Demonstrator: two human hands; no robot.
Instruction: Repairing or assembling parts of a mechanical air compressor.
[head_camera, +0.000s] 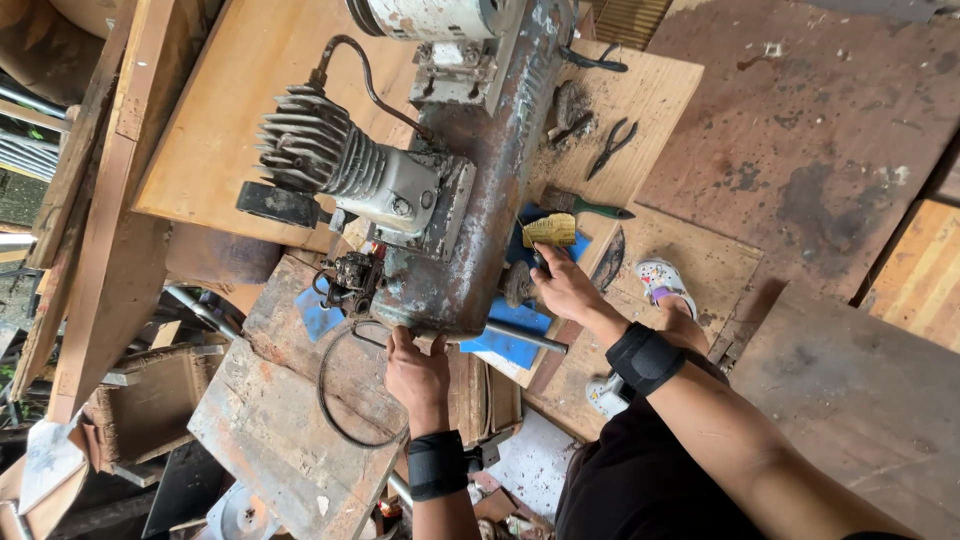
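A big rusty tank (480, 200) lies on a rough wooden table (260, 420). The tank is round and long, with flaking grey-blue paint. On its side sits a metal pump (350, 160) with thin ribs like a comb, and a bent black pipe (360, 75) runs up from it.

The left hand (418, 372) grips the near end of the tank, fingers curled over the edge. A black band (437, 465) wraps that wrist. The right hand (562, 285) is closed around the dark handle of a yellow wire brush (549, 230), and the brush touches the right side of the tank. That wrist has a black band (645, 357) too.

Right of the tank lie a green-handled brush (585, 206) and black pliers (612, 146) on a pale board (650, 100). Blue sheets (510, 335) peek out under the tank's near end. A thin black wire loop (335, 400) lies on the table left of the left hand. A white shoe (662, 278) shows beyond the right hand.
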